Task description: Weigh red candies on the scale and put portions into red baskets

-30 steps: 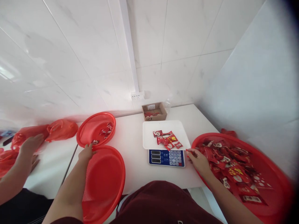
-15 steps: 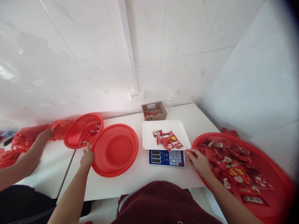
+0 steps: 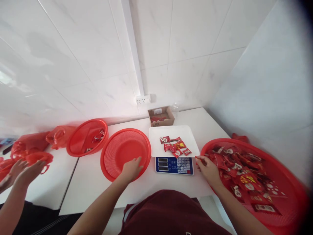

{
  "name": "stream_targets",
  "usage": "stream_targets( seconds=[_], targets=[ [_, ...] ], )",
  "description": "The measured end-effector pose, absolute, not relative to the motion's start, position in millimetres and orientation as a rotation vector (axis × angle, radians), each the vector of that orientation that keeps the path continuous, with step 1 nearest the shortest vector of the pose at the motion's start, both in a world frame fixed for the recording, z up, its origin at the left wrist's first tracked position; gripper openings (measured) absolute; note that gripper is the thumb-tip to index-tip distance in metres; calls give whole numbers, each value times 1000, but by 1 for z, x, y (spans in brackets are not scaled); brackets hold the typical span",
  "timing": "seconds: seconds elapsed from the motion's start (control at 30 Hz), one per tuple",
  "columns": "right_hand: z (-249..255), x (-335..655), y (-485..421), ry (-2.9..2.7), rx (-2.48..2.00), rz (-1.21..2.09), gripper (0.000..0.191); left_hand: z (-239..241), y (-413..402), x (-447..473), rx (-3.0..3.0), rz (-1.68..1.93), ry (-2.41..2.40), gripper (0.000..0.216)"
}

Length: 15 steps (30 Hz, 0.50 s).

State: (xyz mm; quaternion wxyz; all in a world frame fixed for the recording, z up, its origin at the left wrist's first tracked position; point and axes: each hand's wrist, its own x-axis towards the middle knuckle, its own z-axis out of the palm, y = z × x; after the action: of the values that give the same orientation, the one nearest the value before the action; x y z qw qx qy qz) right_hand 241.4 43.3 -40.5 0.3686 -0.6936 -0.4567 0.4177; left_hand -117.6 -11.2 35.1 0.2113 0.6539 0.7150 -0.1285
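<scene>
My left hand (image 3: 132,168) is over the front right part of a red mesh basket (image 3: 107,163), its fingers extended and nothing visible in them. My right hand (image 3: 207,170) pinches a small red packet (image 3: 198,158) at the front right corner of the white weighing tray (image 3: 156,150). Several red snack packets (image 3: 174,147) lie in a cluster on that tray. Below the tray shows the blue keypad of the scale (image 3: 174,165). Right beside my right hand stands a large red basket (image 3: 288,169) holding a heap of red packets (image 3: 242,173).
A second red basket (image 3: 80,133) with a few packets stands at the left. Behind the scale sits a cardboard box (image 3: 161,123) with packets inside. Farther left, a co-worker's hands (image 3: 29,171) are at red plastic bags (image 3: 36,142). A tiled wall (image 3: 156,49) closes off the back.
My left hand has moved right from the basket's left rim to over its front right; the basket has shifted slightly right. My right hand stays put. The co-worker's hands have come nearer.
</scene>
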Motion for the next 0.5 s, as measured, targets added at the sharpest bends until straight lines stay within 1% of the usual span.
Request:
stream_targets(
  seconds=[0.07,0.13,0.2,0.33,0.5],
  targets=[
    [-40,241,43,-1159,-1781,1082,31,32,7,-88,1967,-163,1824,43],
    [-39,240,43,-1145,-1782,1100,31,25,28,-59,2137,15,1701,45],
    [-39,240,43,-1142,-1780,1106,32,14,50,-32,2280,110,1601,49],
    [-40,240,41,-1194,-1750,1072,34,-10,87,1,2449,122,1479,47],
    [-45,242,39,-1245,-1723,1010,40,-23,97,1,2428,78,1482,44]
  ],
)
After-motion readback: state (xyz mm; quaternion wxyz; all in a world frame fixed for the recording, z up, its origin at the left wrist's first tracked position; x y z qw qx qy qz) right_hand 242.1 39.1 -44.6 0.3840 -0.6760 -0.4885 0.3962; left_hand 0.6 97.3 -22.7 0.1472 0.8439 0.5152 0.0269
